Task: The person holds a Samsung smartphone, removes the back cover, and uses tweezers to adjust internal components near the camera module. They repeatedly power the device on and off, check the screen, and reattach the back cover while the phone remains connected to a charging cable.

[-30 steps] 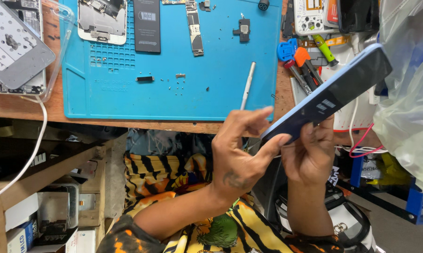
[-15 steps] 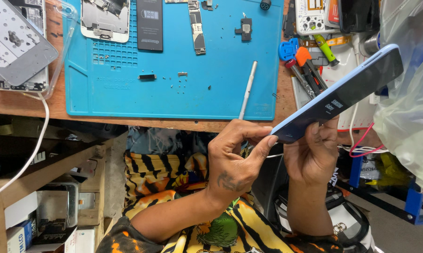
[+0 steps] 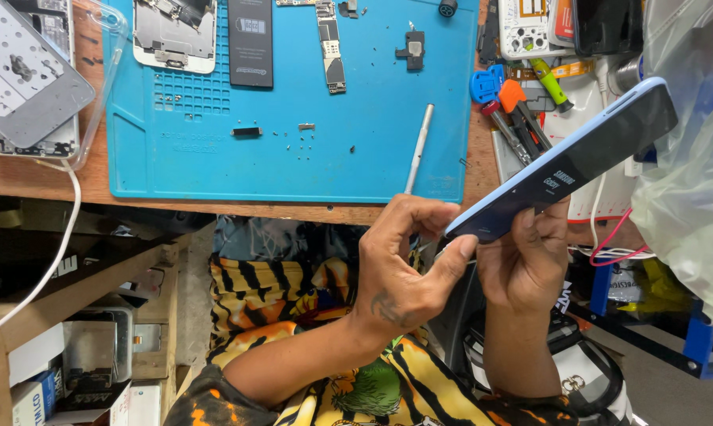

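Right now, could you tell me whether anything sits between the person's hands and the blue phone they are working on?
Nothing visible does. The right hand already grips the lower end of the blue phone, held tilted in the air off the bench edge, and the left hand has its fingertips at that same lower end. Whether the left hand pinches a small tool there is unclear.

The left hand [image 3: 404, 264] covers the near end of the blue phone [image 3: 565, 166], so that corner cannot be seen. A thin thing pokes out between its fingers, too small to tell what it is. The right hand [image 3: 526, 256] hides part of the phone's underside. The top edge of the picture cuts off the opened phone [image 3: 175, 35], the black battery [image 3: 250, 39] and the long circuit board [image 3: 330, 47] on the blue mat [image 3: 214, 158]. The tiny screws [image 3: 309, 146] are just specks. The plastic bag [image 3: 692, 205] runs off the right edge.
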